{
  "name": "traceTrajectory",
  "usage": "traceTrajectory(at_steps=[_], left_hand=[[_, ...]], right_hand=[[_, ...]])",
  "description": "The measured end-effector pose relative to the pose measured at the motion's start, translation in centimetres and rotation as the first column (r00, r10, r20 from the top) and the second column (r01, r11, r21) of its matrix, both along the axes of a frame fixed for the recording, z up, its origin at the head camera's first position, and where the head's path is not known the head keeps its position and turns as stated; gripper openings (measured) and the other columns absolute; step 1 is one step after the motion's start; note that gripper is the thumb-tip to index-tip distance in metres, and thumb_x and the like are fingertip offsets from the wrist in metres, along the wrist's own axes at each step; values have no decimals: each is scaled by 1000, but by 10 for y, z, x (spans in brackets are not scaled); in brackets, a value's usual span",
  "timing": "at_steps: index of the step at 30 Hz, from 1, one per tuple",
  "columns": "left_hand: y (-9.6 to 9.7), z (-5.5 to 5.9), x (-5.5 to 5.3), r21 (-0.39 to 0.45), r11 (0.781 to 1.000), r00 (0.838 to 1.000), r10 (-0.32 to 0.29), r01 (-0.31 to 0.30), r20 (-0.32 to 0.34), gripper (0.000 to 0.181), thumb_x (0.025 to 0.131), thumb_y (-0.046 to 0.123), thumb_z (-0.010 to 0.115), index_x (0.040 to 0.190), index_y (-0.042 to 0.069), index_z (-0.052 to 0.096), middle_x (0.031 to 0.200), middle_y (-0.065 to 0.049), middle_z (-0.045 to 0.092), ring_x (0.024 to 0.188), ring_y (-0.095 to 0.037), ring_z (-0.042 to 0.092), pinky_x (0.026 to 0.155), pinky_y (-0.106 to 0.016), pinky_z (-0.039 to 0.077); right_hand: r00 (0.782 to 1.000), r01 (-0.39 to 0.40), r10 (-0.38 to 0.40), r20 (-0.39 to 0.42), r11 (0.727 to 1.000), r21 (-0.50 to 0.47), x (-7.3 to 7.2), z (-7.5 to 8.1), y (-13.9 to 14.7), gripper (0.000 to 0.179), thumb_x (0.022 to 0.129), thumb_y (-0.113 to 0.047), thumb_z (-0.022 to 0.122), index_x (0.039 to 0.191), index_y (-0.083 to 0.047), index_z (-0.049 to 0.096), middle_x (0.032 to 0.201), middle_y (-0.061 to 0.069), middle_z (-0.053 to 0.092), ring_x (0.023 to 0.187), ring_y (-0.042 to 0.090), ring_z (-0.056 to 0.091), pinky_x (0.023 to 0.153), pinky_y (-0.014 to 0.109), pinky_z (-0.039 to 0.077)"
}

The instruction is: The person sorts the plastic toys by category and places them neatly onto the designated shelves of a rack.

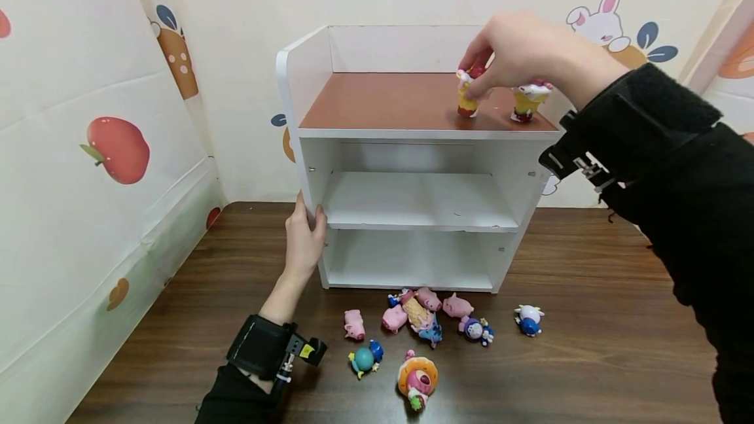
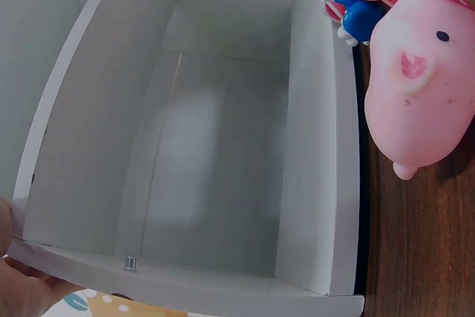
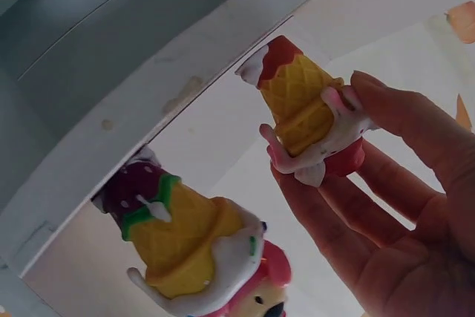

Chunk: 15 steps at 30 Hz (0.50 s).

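A small white shelf unit [image 1: 412, 199] with a brown top board stands against the wall. My right hand [image 1: 512, 51] pinches an ice-cream-cone figurine [image 3: 300, 102] by its upper part, at the brown top. Beside it on the same board stands a second ice-cream-cone figurine [image 3: 193, 239], with a pink and white topping. My left hand [image 1: 304, 237] rests against the unit's left side panel, thumb at the front edge. In the left wrist view only part of that hand shows, and pink pig figurines [image 2: 423, 72] lie by the bottom edge.
On the wooden table [image 1: 589, 358] before the unit lie several pig figurines [image 1: 354, 324], a doughnut-ring figurine [image 1: 417, 378], a teal and blue figurine [image 1: 365, 358], and a white and blue figurine [image 1: 529, 320]. The middle shelf [image 1: 412, 198] holds nothing visible. Patterned wall covering [image 1: 71, 228] stands at left.
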<state>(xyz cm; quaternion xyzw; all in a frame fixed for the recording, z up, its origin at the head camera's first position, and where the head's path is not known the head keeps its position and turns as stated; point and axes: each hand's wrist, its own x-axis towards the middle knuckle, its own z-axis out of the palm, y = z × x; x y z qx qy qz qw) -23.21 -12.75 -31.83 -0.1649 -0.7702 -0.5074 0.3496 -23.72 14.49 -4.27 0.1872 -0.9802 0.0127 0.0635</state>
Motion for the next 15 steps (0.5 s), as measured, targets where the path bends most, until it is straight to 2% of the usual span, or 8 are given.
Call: traceTrajectory(at_steps=[6, 11, 15], left_hand=[[1, 0, 1, 4, 1000, 1000, -8, 8, -1, 41, 85, -5, 43, 125, -10, 37, 114, -29, 51, 101, -37, 51, 80, -50, 43], [1, 0, 0, 4, 1000, 1000, -12, 12, -3, 41, 86, -5, 43, 126, -10, 36, 114, -29, 50, 102, -37, 51, 80, -50, 43], [1, 0, 0, 8, 1000, 1000, -12, 12, -2, 41, 86, -5, 43, 125, -10, 36, 114, -29, 51, 101, -37, 51, 79, -50, 43]], right_hand=[[1000, 2, -1, 9, 1000, -13, -2, -2, 0, 39, 78, -28, 66, 110, -5, 61, 101, 13, 59, 92, 27, 44, 68, 36, 37], [999, -3, 4, 51, 999, -34, -3, -3, -1, 39, 80, -23, 64, 114, -5, 58, 103, 12, 56, 95, 25, 44, 70, 35, 35], [997, -26, 27, 67, 1000, -14, -5, -3, -2, 43, 80, -25, 63, 116, -3, 56, 105, 14, 55, 96, 27, 45, 73, 37, 35]])
